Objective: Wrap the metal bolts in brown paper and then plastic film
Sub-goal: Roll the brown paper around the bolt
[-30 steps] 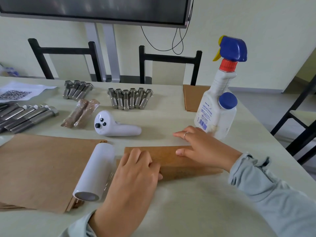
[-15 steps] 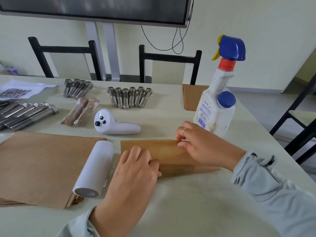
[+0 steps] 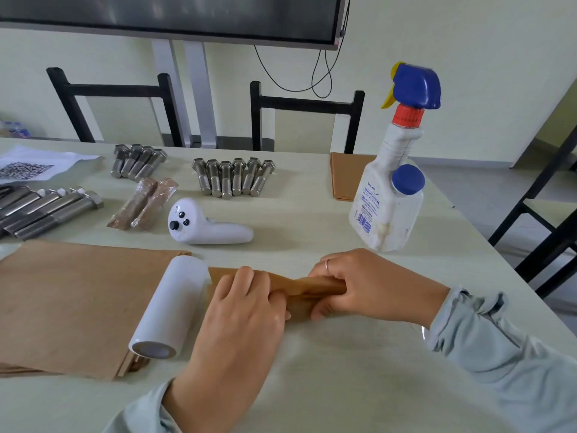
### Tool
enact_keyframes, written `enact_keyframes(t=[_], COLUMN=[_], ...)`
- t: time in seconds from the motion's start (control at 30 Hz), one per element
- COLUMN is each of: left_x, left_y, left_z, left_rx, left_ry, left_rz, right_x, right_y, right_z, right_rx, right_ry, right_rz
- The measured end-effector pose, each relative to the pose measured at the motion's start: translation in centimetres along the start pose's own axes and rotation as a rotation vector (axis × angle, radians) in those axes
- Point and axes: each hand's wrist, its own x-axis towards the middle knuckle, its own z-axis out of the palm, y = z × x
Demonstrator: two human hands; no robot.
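Note:
A sheet of brown paper (image 3: 307,292), partly rolled into a tube, lies between my hands at the table's front centre. My left hand (image 3: 240,310) lies over its left part with fingers curled on it. My right hand (image 3: 368,282) grips the right end, fingers wrapped round the roll. Any bolt inside is hidden. A white roll of plastic film (image 3: 170,307) lies just left of my left hand on a stack of brown paper sheets (image 3: 78,301). Loose metal bolts (image 3: 232,176) lie in a row at the back centre.
More bolts (image 3: 137,160) and larger bolts (image 3: 46,210) lie at the left. Two wrapped bundles (image 3: 142,203), a white controller (image 3: 206,226), a spray bottle (image 3: 393,182), a second paper stack (image 3: 346,176) and a printed sheet (image 3: 31,167) sit around. Black chairs stand behind the table.
The paper has gone from lying flat to being rolled up. My right hand moved from pinching its far edge to gripping the rolled right end; my left hand shifted slightly right.

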Motion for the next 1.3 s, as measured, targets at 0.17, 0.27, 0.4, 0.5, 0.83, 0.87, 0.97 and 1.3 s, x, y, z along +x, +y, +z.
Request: enact_keyframes(t=[0.17,0.27,0.4,0.5,0.83,0.87,0.97,1.3], left_x=[-0.3,-0.4,-0.5,-0.6,-1.5,-1.3,-0.3,1.4], left_y=[0.1,0.1,0.2,0.2,-0.1,-0.3,-1.5,-2.6], left_z=[0.0,0.1,0.0,-0.2,-1.6,-1.6,-2.1,-2.1], left_rx=[-0.028,-0.028,-0.046,-0.057,-0.109,-0.111,-0.132,-0.231], left_ry=[0.030,0.016,0.015,0.017,0.131,0.116,-0.063,-0.349], left_rz=[-0.033,-0.045,-0.067,-0.077,-0.151,-0.125,0.029,0.229], right_x=[-0.5,-1.2,-2.2,-2.8,-3.1,-3.0,-2.9,-3.2], right_y=[-0.1,-0.2,-0.4,-0.3,0.4,0.4,0.5,0.5], right_z=[0.9,1.3,1.9,2.3,3.1,3.1,3.3,3.1], right_rx=[0.072,-0.084,-0.337,-0.465,-0.484,-0.477,-0.494,-0.650], right_ry=[0.065,0.132,0.282,0.358,0.464,0.474,0.482,0.471], right_rz=[0.013,-0.015,-0.204,-0.296,-0.412,-0.412,-0.405,-0.416])
